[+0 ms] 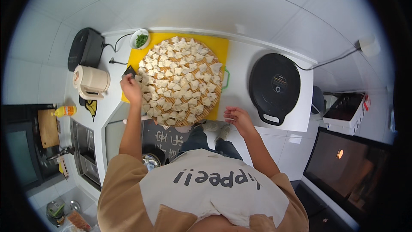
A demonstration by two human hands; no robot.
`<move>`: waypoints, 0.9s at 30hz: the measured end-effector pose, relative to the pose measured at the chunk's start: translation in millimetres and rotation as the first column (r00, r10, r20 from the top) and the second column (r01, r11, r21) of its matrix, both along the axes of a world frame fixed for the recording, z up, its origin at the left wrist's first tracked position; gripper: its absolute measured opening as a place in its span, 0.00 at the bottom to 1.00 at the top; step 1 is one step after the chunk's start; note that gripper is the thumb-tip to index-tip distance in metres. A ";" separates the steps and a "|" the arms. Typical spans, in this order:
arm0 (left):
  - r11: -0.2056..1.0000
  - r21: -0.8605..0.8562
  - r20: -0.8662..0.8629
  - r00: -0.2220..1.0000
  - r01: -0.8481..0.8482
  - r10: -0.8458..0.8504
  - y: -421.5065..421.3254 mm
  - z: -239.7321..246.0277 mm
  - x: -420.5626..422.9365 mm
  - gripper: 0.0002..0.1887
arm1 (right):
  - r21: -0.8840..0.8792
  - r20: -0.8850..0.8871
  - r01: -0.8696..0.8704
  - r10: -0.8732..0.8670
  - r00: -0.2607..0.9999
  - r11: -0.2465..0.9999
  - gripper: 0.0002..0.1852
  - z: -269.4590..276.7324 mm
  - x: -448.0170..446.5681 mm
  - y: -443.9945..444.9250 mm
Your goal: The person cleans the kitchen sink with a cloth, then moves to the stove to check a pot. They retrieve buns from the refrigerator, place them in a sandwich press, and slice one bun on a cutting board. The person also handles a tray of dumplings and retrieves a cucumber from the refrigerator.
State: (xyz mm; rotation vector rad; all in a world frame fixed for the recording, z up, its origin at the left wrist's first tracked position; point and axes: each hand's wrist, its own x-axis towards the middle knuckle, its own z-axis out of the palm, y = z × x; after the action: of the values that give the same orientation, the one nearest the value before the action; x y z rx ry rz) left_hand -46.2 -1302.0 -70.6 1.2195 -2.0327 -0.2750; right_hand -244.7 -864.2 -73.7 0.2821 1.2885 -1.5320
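Note:
Many pieces of folded dough, like small dumplings point(177, 86), cover a round slatted tray point(185, 123) on a yellow cutting board point(222, 46). My left hand point(131, 87) is at the tray's left edge, with its fingertips at a small dark, flat object point(129, 71); whether they grip it I cannot tell. Holding nothing, my right hand point(237, 118) hovers near the counter's front edge, right of the tray, its fingers apart. A green handle point(226, 78) sticks out at the board's right side. A white bowl of chopped greens point(141, 39) stands at the board's back left corner.
A black electric pan or griddle point(275, 87) lies on the right of the white counter, its cord running to the wall. At the left are a cream kettle point(91, 80), a dark appliance point(85, 50), a loose plug point(112, 61) and a sink point(86, 153). A bin point(153, 160) stands below.

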 end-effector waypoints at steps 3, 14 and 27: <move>0.868 0.143 -0.259 0.864 0.476 -0.432 120.7 25.5 -68.0 0.12 | 0.015 -0.024 0.071 -0.070 0.997 0.997 0.15 17.8 4.0 46.8; 0.065 0.201 0.447 -0.033 0.977 -0.894 420.2 19.3 -205.2 0.15 | 0.042 -0.047 0.624 -0.622 0.782 0.780 0.20 -16.7 1.2 189.6; 0.257 0.000 0.219 0.251 0.966 -0.943 373.0 185.8 -321.4 0.13 | -0.240 0.268 0.655 -0.600 0.754 0.717 0.31 -73.5 -78.2 180.9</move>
State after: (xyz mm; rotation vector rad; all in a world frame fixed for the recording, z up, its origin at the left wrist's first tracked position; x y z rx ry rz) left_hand -367.7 -929.0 115.3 -0.3398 -2.6750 -0.5994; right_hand -322.9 -683.3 -147.2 0.6827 0.8044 -2.2155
